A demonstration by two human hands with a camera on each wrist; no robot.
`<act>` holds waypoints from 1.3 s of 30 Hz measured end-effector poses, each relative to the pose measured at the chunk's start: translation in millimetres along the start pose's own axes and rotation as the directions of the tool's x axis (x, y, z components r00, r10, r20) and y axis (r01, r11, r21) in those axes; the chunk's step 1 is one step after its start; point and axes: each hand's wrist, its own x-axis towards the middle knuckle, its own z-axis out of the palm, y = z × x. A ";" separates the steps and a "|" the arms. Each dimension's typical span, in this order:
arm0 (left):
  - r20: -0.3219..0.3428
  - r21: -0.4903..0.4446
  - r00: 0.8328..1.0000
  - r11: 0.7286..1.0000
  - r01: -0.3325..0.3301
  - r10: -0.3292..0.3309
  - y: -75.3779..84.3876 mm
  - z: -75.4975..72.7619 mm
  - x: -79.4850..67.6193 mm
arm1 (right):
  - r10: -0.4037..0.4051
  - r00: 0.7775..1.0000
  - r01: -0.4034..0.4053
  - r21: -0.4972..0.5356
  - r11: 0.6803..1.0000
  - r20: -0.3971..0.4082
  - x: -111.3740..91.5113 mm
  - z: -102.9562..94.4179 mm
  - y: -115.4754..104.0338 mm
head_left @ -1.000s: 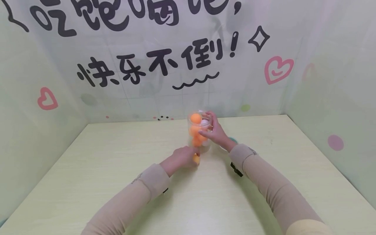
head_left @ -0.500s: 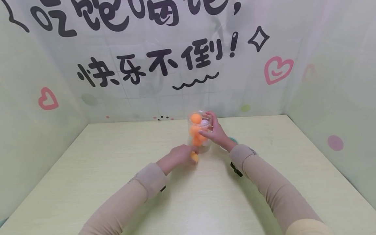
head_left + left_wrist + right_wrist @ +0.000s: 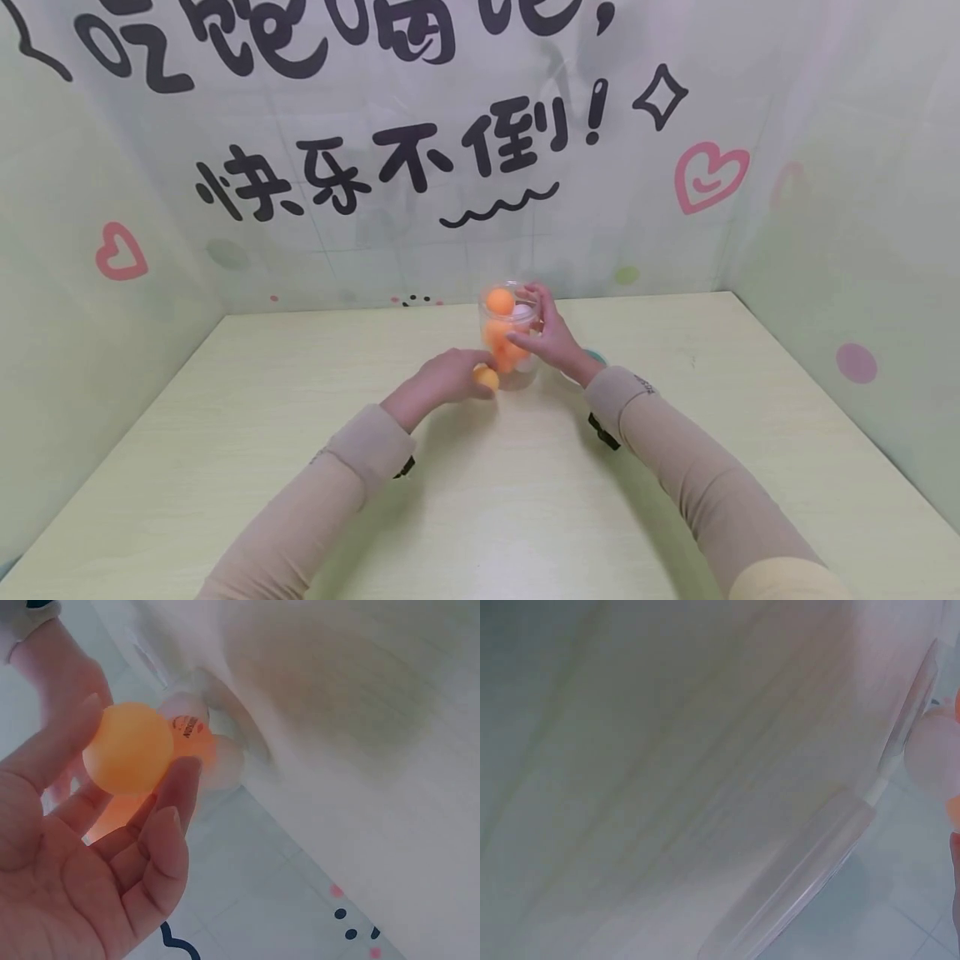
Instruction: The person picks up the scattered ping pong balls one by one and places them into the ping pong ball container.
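Observation:
In the head view, my left hand (image 3: 450, 377) pinches an orange ping-pong ball (image 3: 486, 380) just in front of a clear plastic jar (image 3: 517, 382). The left wrist view shows this ball (image 3: 127, 748) between thumb and fingers, off the table. Upright near the back wall, the jar has no lid on and holds several orange and white balls. My right hand (image 3: 555, 337) grips its right side, thumb in front and fingers behind the rim. Only a sliver of that hand and part of a white ball (image 3: 934, 750) appear in the right wrist view.
A round teal-edged piece (image 3: 595, 358) lies right of the jar, partly hidden by the right wrist. The pale wooden table (image 3: 300, 400) meets a printed back wall (image 3: 360, 267) close behind the jar, with walls on both sides.
My left hand has lifted the orange ball from low in front of the jar, moving up and slightly left. The right hand and jar have stayed in place.

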 end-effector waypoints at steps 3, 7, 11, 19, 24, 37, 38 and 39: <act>-0.008 -0.018 1.000 1.000 -0.001 0.000 0.6 -8.4 -1.2 | -0.002 1.000 0.002 0.003 1.000 0.003 0.3 0.0 0.9; -0.028 -0.020 1.000 1.000 -0.004 0.003 -0.4 -19.4 -2.8 | 0.001 1.000 -0.001 0.002 1.000 0.012 0.6 0.1 1.4; -0.046 -0.024 0.999 1.000 -0.004 0.003 -1.5 -28.4 -4.4 | -0.006 1.000 0.005 0.009 1.000 0.014 0.8 0.0 1.3; -0.083 -0.047 0.996 0.999 -0.011 0.007 -1.3 -41.9 -7.4 | 0.016 1.000 -0.016 0.012 1.000 0.008 1.2 0.6 1.6; -0.103 -0.119 0.995 0.993 -0.017 0.005 1.2 -52.0 -8.8 | 0.023 1.000 -0.024 0.009 1.000 0.004 0.7 1.0 1.0; -0.306 -0.166 0.952 0.984 -0.059 0.006 15.0 -65.3 -6.9 | 0.003 1.000 -0.003 0.020 1.000 0.003 0.0 1.1 -0.7; -0.321 -0.165 0.947 0.984 -0.065 0.009 16.0 -65.5 -5.7 | 0.004 1.000 -0.004 0.022 1.000 0.004 0.0 1.1 -0.5; -0.334 -0.166 0.943 0.984 -0.069 0.010 16.9 -65.7 -4.6 | 0.005 1.000 -0.005 0.020 1.000 0.004 0.1 1.2 -0.1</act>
